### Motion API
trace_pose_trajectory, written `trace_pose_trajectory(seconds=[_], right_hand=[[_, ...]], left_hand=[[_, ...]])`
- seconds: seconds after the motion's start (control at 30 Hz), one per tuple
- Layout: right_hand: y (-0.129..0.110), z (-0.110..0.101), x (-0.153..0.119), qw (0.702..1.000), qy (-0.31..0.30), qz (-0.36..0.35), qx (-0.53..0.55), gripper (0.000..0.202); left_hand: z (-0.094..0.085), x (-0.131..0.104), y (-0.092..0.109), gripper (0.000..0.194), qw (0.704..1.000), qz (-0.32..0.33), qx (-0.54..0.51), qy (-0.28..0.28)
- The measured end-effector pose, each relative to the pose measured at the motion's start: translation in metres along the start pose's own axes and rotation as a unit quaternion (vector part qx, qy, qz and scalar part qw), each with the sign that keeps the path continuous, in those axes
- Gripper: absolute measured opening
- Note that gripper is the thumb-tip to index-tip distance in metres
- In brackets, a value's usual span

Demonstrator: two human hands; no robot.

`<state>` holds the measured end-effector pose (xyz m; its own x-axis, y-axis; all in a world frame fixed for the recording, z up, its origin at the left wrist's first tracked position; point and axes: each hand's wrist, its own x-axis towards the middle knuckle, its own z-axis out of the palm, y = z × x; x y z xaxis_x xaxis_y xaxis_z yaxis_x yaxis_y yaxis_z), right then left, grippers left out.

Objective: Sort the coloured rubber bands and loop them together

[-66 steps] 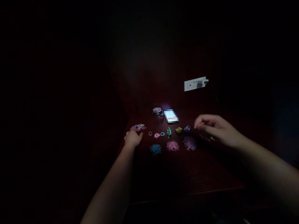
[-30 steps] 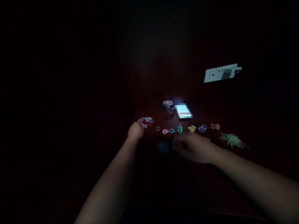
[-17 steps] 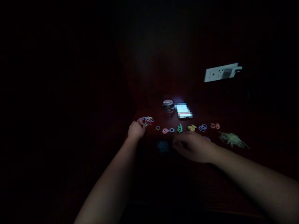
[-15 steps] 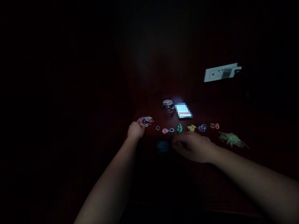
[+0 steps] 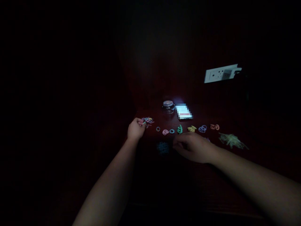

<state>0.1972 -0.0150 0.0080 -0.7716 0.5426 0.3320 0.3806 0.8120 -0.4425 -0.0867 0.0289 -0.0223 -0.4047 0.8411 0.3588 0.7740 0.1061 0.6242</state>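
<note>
At the left end of the dark table, my left hand [image 5: 136, 129] pinches a small green rubber band [image 5: 144, 123] beside a mixed pile of coloured rubber bands [image 5: 150, 120]. My right hand [image 5: 191, 147] hovers or rests with curled fingers just right of a dim blue heap of bands [image 5: 162, 148]; what its fingertips hold, if anything, is hidden. Beyond it runs a row of small groups: pink bands [image 5: 165, 132], blue bands [image 5: 172, 131], green bands [image 5: 180, 129], yellow bands [image 5: 192, 128], purple bands [image 5: 202, 128] and orange bands [image 5: 214, 127].
A lidded glass jar [image 5: 168, 107] stands at the back, next to a phone with a lit screen [image 5: 184, 111]. Pale yellow-green bands [image 5: 232, 141] lie in a loose heap at the right. A white socket plate [image 5: 221, 73] is on the wall. Most surroundings are dark.
My left hand has lifted and turned slightly at the mixed pile, and a green rubber band now shows between its fingertips. My right hand has stayed almost in place.
</note>
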Motion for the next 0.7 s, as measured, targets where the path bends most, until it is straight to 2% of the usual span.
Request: trace_pose_trajectory(seconds=[0.13,0.23,0.4,0.57,0.7], right_hand=[[0.000,0.000,0.000,1.000,-0.003,0.002,0.002,0.011],[-0.001,0.000,0.000,1.000,0.000,0.004,0.003,0.011],[0.001,0.002,-0.001,1.000,0.003,-0.004,-0.001,0.011],[0.003,0.002,0.000,1.000,0.007,0.013,-0.005,0.011],[0.002,0.000,0.002,0.999,0.041,0.027,-0.018,0.009]], left_hand=[[-0.001,-0.001,0.002,0.012,0.999,0.031,-0.026,0.026],[-0.004,-0.003,0.006,0.013,0.999,0.029,-0.017,0.033],[-0.003,-0.004,0.009,0.014,0.998,0.035,-0.053,0.015],[0.005,-0.003,0.010,0.016,0.982,0.075,-0.173,-0.009],[0.009,-0.011,0.025,0.020,0.964,0.129,-0.228,-0.039]])
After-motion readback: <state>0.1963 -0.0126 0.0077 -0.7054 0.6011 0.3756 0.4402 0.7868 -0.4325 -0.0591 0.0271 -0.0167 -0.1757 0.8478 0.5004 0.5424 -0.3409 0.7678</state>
